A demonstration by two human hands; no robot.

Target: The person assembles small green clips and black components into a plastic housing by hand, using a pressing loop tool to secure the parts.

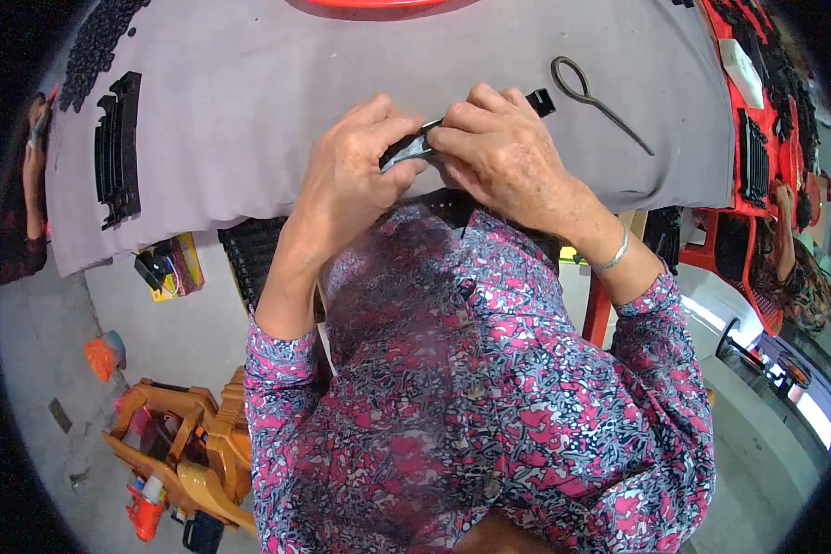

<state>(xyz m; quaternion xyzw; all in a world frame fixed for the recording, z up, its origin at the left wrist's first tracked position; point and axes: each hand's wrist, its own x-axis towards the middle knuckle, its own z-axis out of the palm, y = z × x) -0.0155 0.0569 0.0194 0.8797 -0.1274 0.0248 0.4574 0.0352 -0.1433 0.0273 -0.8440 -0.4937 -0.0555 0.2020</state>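
Between my two hands is a long black plastic strip (408, 150), held above the near edge of the cloth-covered table, its surface shining where light falls on it. My left hand (365, 152) pinches its left end between thumb and fingers. Closed around the strip farther right is my right hand (500, 148), and a black squared end (541, 102) sticks out beyond those fingers. The fingers hide most of the strip's middle. To the right of my right hand lies a dark metal rod with a looped end (577, 81), flat on the grey cloth (277, 92).
Stacked black plastic strips (118, 152) lie at the table's left, below a heap of small black pieces (97, 46). A red basin rim (383, 9) shows at the far edge. Other people's hands, one at left (35, 157), work nearby. A wooden toy-like frame (185, 434) stands on the floor.
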